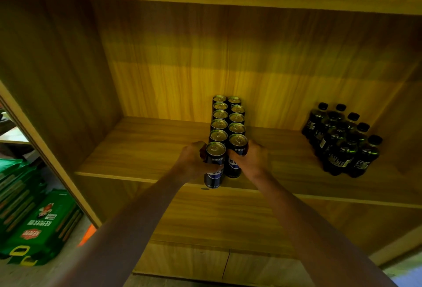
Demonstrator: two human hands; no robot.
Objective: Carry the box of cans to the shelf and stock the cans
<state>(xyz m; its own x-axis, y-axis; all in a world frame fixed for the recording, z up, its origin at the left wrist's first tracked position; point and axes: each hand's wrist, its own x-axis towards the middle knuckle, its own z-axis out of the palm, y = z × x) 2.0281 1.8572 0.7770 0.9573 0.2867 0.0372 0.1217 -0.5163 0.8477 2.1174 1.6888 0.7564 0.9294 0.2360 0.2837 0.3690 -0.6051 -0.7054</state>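
Cans (228, 122) stand upright in two rows running front to back on a wooden shelf (141, 149).

The left hand (194, 161) wraps the front can of the left row (214, 165) at the shelf's front edge; the right hand (250, 161) clasps the front can of the right row (236, 156), just beside it. A cluster of dark bottles (342, 140) stands well apart to the right; green packs (38, 222) lie on the floor at left.

Glossy metal cans (228, 124), wood-grain shelf (141, 149)

Bare shelf (141, 149) left of cans (228, 122)
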